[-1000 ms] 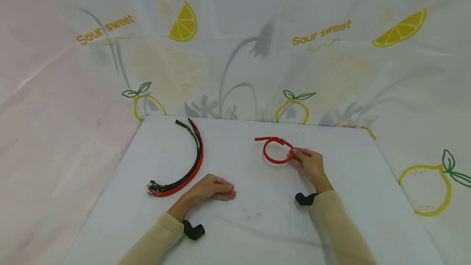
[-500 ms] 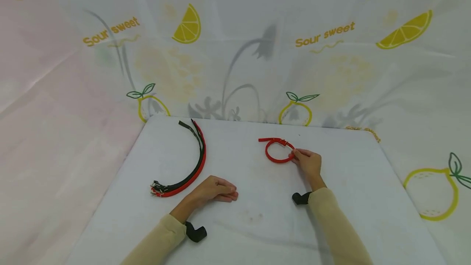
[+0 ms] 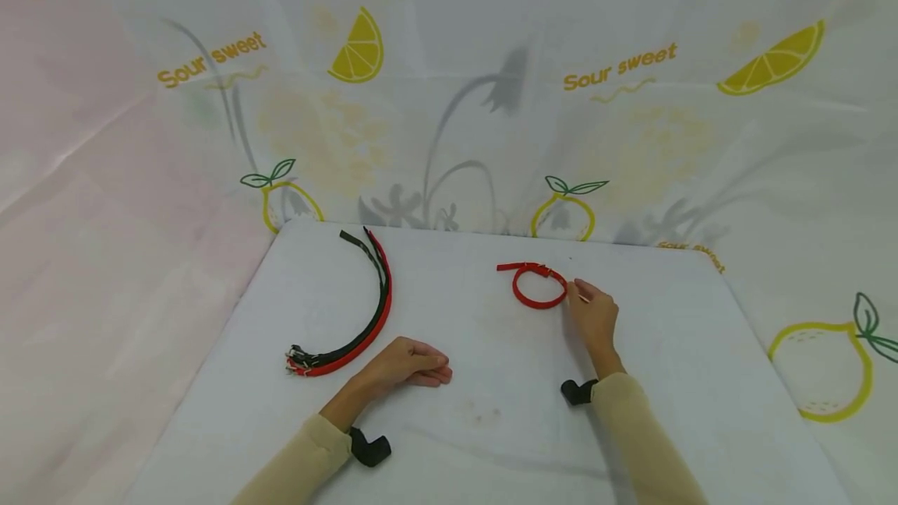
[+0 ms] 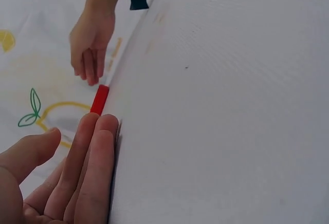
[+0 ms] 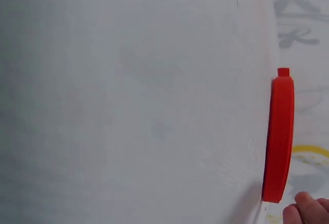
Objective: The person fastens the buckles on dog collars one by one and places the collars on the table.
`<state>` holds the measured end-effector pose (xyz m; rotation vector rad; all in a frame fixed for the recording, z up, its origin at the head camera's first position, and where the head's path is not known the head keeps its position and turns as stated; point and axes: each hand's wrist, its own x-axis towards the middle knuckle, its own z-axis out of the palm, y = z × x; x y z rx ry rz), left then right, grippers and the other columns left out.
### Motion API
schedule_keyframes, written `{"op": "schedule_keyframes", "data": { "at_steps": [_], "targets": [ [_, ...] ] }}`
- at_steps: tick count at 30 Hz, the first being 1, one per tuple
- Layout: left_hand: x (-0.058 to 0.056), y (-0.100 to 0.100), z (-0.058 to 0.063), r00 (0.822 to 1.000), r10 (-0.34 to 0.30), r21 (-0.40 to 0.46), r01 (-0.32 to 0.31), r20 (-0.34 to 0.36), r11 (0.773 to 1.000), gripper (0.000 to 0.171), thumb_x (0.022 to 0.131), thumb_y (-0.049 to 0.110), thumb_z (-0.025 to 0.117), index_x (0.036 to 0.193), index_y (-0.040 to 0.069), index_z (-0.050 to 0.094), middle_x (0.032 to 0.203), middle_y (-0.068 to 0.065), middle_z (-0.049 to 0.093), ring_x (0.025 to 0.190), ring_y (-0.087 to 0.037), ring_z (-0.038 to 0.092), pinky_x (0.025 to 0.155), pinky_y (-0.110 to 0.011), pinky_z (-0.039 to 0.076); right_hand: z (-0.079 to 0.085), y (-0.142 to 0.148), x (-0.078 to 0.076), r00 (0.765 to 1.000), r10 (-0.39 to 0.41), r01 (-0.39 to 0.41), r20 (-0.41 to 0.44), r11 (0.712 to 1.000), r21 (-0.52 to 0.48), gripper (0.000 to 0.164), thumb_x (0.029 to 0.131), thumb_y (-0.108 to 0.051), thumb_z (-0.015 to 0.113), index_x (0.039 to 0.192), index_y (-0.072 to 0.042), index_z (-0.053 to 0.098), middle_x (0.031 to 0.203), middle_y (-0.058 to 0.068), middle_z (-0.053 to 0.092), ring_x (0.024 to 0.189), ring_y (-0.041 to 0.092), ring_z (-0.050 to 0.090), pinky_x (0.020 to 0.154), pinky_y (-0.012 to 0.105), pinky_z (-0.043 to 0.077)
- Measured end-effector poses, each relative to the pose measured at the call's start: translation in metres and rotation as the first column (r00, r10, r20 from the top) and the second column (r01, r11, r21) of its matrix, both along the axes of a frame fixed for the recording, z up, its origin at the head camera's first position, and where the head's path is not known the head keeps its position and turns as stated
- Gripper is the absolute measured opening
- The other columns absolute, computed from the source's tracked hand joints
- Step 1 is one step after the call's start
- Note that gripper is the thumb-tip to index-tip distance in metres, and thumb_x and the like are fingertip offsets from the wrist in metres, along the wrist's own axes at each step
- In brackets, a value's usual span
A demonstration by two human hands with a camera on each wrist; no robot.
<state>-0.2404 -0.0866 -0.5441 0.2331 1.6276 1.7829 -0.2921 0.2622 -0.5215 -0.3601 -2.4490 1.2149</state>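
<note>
A red buckled collar (image 3: 539, 305) lies in a loop on the white table in the head view, its free end pointing left. My right hand (image 3: 595, 322) is at the loop's right side, thumb and fingers close together. In the right wrist view its fingertips (image 5: 304, 209) stand just clear of the red collar (image 5: 279, 136). My left hand (image 3: 407, 362) rests on the table with relaxed, fairly straight fingers and holds nothing. The left wrist view shows those fingers (image 4: 97, 165), with a bit of the red collar (image 4: 100, 99) beyond them.
Several more collars, black (image 3: 359, 340) and red (image 3: 390, 287), lie in a curved bundle at the table's left, buckles toward the near end. A lemon-printed cloth (image 3: 449, 100) hangs behind the white table (image 3: 477, 443).
My right hand has let go of the red collar and drawn slightly right, away from it. The loop sits a little further right than before. My left hand stays in place.
</note>
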Motion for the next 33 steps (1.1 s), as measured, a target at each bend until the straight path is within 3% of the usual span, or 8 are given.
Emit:
{"op": "schedule_keyframes", "data": {
  "at_steps": [6,9,12,17,24,27,31,33],
  "targets": [
    [0.017,-0.024,0.009,0.986,-0.019,-0.175,-0.010,-0.165,0.984,0.031,0.081,0.026,0.061,0.098,0.000,0.062,0.084,-0.013,0.066,0.077,-0.026,0.063,0.066,-0.034,0.051,-0.004,-0.011,0.018,0.992,0.122,-0.121,-0.041,0.992,0.028,0.025,0.087,-0.023,0.054,0.102,-0.006,0.066,0.096,0.003,0.065,0.086,0.014,0.061,0.070,0.031,0.050],
    [0.028,-0.048,0.021,0.938,-0.045,-0.313,-0.069,-0.344,0.947,0.027,0.081,0.028,0.061,0.098,0.007,0.063,0.082,-0.005,0.066,0.070,-0.021,0.063,0.061,-0.030,0.051,-0.003,-0.020,0.026,0.986,0.166,-0.166,0.005,0.986,0.007,0.026,0.087,-0.026,0.053,0.102,-0.009,0.066,0.095,-0.001,0.065,0.091,0.012,0.059,0.072,0.029,0.050],
    [0.038,-0.071,0.034,0.834,-0.047,-0.458,-0.253,-0.550,0.852,0.021,0.080,0.028,0.063,0.097,0.015,0.065,0.081,0.007,0.063,0.062,-0.012,0.059,0.053,-0.025,0.048,-0.001,-0.028,0.031,0.980,0.197,-0.197,0.023,0.980,-0.015,0.025,0.087,-0.028,0.053,0.100,-0.012,0.066,0.091,-0.004,0.065,0.091,0.011,0.057,0.073,0.028,0.049],
    [0.051,-0.096,0.039,0.594,-0.064,-0.491,-0.594,-0.802,0.638,0.023,0.074,0.015,0.069,0.096,0.010,0.066,0.090,0.004,0.056,0.067,-0.006,0.052,0.052,-0.020,0.045,-0.002,-0.038,0.034,0.963,0.268,-0.267,0.002,0.962,-0.061,0.021,0.087,-0.025,0.054,0.098,-0.012,0.066,0.083,-0.006,0.066,0.080,0.008,0.060,0.072,0.027,0.050],
    [0.053,-0.102,0.029,0.425,-0.131,-0.417,-0.702,-0.896,0.577,0.019,0.068,0.004,0.070,0.085,-0.003,0.067,0.093,-0.007,0.054,0.081,-0.015,0.052,0.060,-0.026,0.048,-0.011,-0.041,0.025,0.936,0.345,-0.347,-0.070,0.938,-0.018,0.028,0.087,-0.030,0.052,0.102,-0.009,0.063,0.083,0.000,0.067,0.074,0.010,0.062,0.067,0.025,0.050],
    [0.052,-0.101,0.027,0.434,-0.166,-0.448,-0.703,-0.885,0.552,0.017,0.062,0.004,0.075,0.078,0.005,0.068,0.085,-0.001,0.054,0.081,-0.014,0.047,0.062,-0.027,0.046,-0.006,-0.046,0.029,0.937,0.348,-0.349,-0.041,0.936,-0.052,0.029,0.087,-0.032,0.052,0.103,-0.010,0.063,0.084,-0.001,0.067,0.075,0.011,0.062,0.070,0.026,0.050],
    [0.053,-0.099,0.023,0.550,-0.229,-0.564,-0.578,-0.803,0.589,0.023,0.060,0.009,0.078,0.076,0.018,0.065,0.077,0.012,0.054,0.074,-0.005,0.047,0.060,-0.021,0.044,0.002,-0.057,0.035,0.906,0.421,-0.398,0.037,0.879,-0.262,0.031,0.086,-0.029,0.055,0.105,-0.006,0.062,0.087,0.003,0.066,0.080,0.015,0.062,0.073,0.026,0.049],
    [0.052,-0.096,0.020,0.526,-0.303,-0.580,-0.512,-0.795,0.633,0.023,0.062,0.012,0.077,0.079,0.021,0.065,0.077,0.016,0.056,0.072,0.000,0.049,0.060,-0.018,0.044,0.003,-0.064,0.036,0.869,0.491,-0.432,0.067,0.818,-0.380,0.032,0.085,-0.027,0.056,0.105,-0.003,0.060,0.090,0.007,0.066,0.083,0.019,0.062,0.073,0.027,0.049]
  ]
}}
